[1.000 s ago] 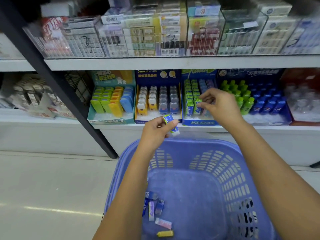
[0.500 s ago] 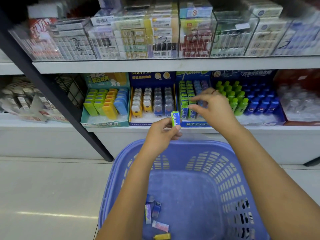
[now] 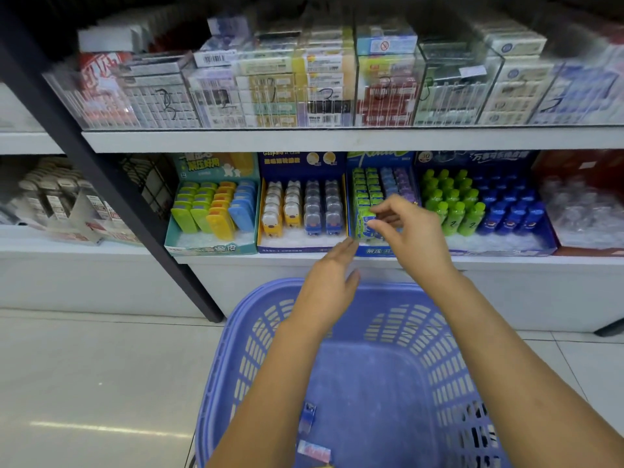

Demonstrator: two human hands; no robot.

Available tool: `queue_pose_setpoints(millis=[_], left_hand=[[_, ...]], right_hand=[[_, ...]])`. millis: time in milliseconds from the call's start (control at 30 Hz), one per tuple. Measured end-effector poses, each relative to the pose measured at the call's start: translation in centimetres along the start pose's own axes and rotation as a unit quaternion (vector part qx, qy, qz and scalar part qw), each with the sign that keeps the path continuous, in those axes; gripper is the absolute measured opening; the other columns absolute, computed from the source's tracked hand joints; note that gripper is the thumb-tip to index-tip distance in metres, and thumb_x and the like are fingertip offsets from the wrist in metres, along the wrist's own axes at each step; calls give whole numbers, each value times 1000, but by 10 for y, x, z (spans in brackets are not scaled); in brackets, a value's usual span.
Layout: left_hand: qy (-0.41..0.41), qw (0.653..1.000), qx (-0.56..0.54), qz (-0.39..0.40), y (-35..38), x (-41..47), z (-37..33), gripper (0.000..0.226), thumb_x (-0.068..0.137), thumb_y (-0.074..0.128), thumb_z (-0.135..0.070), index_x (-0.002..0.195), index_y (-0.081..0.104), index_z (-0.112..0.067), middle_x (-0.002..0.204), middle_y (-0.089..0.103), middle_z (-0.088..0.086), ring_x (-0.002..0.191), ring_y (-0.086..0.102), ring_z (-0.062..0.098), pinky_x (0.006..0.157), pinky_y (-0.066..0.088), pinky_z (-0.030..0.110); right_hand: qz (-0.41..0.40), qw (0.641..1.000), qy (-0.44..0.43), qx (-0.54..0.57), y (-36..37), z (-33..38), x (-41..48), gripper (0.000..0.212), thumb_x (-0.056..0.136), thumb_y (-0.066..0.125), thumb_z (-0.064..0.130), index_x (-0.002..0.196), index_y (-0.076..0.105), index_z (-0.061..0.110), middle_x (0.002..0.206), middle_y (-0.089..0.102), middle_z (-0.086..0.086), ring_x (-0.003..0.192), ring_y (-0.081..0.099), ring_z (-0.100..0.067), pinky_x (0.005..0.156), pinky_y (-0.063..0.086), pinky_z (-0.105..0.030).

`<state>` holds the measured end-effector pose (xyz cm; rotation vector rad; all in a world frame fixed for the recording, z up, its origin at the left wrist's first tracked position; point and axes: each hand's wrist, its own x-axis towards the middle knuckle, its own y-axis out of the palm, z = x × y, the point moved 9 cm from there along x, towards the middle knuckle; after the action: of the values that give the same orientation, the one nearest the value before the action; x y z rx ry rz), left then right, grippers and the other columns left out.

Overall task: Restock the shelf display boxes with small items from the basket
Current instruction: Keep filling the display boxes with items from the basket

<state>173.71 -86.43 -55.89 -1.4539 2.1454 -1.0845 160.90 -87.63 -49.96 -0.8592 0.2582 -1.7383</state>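
The shelf (image 3: 236, 261) runs behind the blue basket (image 3: 243, 332), and the green-and-blue display box (image 3: 374, 252) sits on it just above the basket's far rim. There the right hand (image 3: 412, 231) pinches a small green packet (image 3: 366, 224) in its fingers. The left hand (image 3: 329, 288), over that rim, has straight fingers and holds nothing. Loose packets (image 3: 308, 417) lie on the basket's floor. They look light, stiff and slick, so they are probably best pinched across the narrow sides.

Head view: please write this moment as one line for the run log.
left hand: open, empty | right hand: pinches green pack at display box | basket: small items inside
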Motion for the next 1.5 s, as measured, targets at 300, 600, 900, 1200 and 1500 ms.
queue_pose_setpoints(millis=[300,600,900,1200,1500], left_hand=[[-6,1000,12,9,4,3,7,56,94,52,-14,147,34,-17,154,29,-3,141,27,9,108,16,12],[-9,1000,-19,-1,-5,-4,3,48,94,53,-15,141,44,-13,149,40,2,135,38,13,112,26,19],[-133,983,99,84,7,-48,82,19,86,55,-8,100,68,-8,98,70,9,93,63,24,71,40,22],[-242,870,187,388,112,-141,181,34,95,48,-8,127,52,1,137,48,18,124,47,29,92,34,28],[-230,865,233,380,145,-144,211,32,99,39,-11,124,51,4,134,50,22,126,45,32,105,27,32]], right_hand=[[16,997,-27,-72,16,-6,0,13,82,70,11,94,68,6,90,68,-7,79,64,-19,78,53,-34],[143,941,-29,-307,23,10,17,19,88,61,17,102,70,8,113,55,-12,98,57,-31,81,50,-37],[379,905,3,-196,134,0,-104,25,81,64,19,106,67,16,107,65,-10,102,59,-26,83,45,-31],[612,771,99,-145,226,-74,-259,44,96,45,14,140,41,17,142,39,-13,128,43,-30,105,36,-37],[552,803,184,-132,257,-112,-273,37,97,37,21,132,46,12,129,53,-15,118,52,-31,97,41,-35]])
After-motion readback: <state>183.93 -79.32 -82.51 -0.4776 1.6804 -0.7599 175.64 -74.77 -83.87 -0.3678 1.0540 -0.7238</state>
